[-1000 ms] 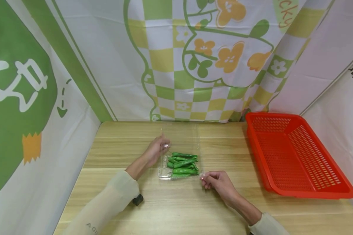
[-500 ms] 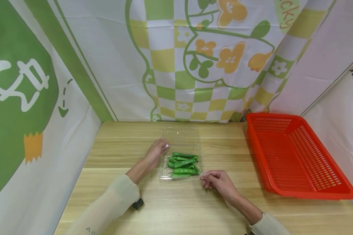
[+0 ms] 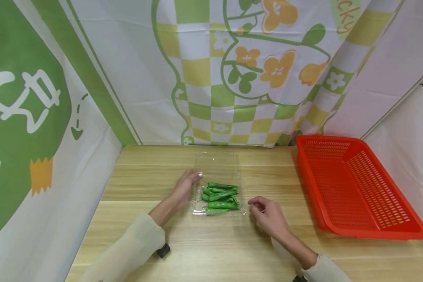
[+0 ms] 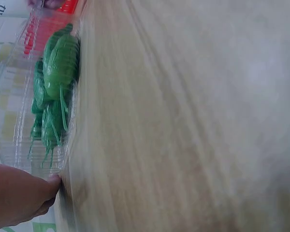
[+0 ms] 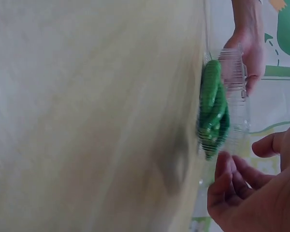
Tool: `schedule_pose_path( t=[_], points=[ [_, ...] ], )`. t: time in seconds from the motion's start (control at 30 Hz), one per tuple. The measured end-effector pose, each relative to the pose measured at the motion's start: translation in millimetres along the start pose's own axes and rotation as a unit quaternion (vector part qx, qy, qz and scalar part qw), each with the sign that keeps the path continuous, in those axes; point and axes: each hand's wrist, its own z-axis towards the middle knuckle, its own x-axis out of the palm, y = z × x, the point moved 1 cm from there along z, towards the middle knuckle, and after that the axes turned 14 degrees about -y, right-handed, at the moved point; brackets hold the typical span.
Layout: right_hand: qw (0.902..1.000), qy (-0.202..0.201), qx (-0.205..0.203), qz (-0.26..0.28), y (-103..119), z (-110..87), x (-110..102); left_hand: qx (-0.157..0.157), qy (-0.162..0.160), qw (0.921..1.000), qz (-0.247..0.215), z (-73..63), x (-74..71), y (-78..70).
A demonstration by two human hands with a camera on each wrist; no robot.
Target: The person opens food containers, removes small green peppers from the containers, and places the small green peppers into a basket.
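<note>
A clear plastic clamshell box (image 3: 194,203) lies on the table with its see-through lid (image 3: 216,161) folded back flat. Several green chili peppers (image 3: 223,196) fill its near half; their stems point left in the left wrist view. My left hand (image 3: 185,188) rests against the box's left side, by the hinge corner. Its thumb (image 4: 36,186) touches down beside the end wall, while the right wrist view shows the fingers extended behind. My right hand (image 3: 269,214) hovers just right of the box's near right corner, fingers loosely bent, thumb apart, holding nothing.
A large red plastic basket (image 3: 359,231) with slotted sides stands on the right of the wooden table (image 3: 211,250). A printed cloth (image 3: 225,98) hangs behind the table's back edge, and white sheets flank both sides.
My right hand has let go of the box's near right corner and moved slightly right, away from it. My left hand has slid down a little from the lid, which has settled back.
</note>
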Motion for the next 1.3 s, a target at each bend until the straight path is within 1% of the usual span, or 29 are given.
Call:
schedule_pose_path(
  t=[0.07,0.17,0.23,0.3,0.47,0.63,0.73,0.87,0.97,1.07,1.17,1.23,1.3],
  points=[
    [0.9979,-0.027,-0.048,-0.034,3.1,2.0,-2.8,-0.001,-0.002,1.0,-0.001,-1.7,1.0,1.2],
    [0.9893,-0.055,-0.12,-0.063,8.8,5.6,-7.1,-0.005,-0.01,0.9999,-0.001,-4.4,2.3,2.1],
    [0.9818,-0.065,-0.16,-0.078,13.0,9.0,-9.5,-0.006,-0.015,0.9999,0.001,-6.1,2.2,2.4],
    [0.9751,-0.066,-0.192,-0.091,17.7,12.2,-11.3,-0.007,-0.02,0.9998,0.001,-8.4,2.0,2.9],
    [0.9631,-0.047,-0.237,-0.118,29.5,19.5,-12.4,-0.007,-0.025,0.9997,0.0,-13.6,-0.2,3.9],
    [0.9515,-0.021,-0.277,-0.132,41.1,25.6,-10.9,-0.004,-0.021,0.9998,-0.003,-16.7,-1.6,5.1],
    [0.9427,-0.004,-0.303,-0.139,49.1,29.3,-8.5,-0.005,-0.023,0.9997,-0.007,-19.5,-1.5,5.5],
    [0.9345,0.019,-0.321,-0.153,60.8,34.0,-3.9,-0.004,-0.03,0.9995,-0.01,-22.5,0.7,5.5],
    [0.935,0.051,-0.311,-0.163,69.0,36.9,0.5,-0.001,-0.034,0.9994,-0.004,-23.3,3.2,5.5],
    [0.9355,0.095,-0.293,-0.173,75.8,38.6,6.6,0.001,-0.033,0.9994,0.007,-24.9,5.2,6.4],
    [0.9319,0.13,-0.285,-0.183,79.8,39.8,14.1,-0.002,-0.033,0.9993,0.016,-27.4,6.4,7.4],
    [0.9275,0.14,-0.29,-0.19,81.4,40.6,18.8,-0.001,-0.033,0.9993,0.02,-28.9,6.9,7.8],
    [0.9233,0.142,-0.299,-0.194,82.5,41.8,22.6,-0.001,-0.034,0.9993,0.017,-29.9,7.2,8.0]
  ],
)
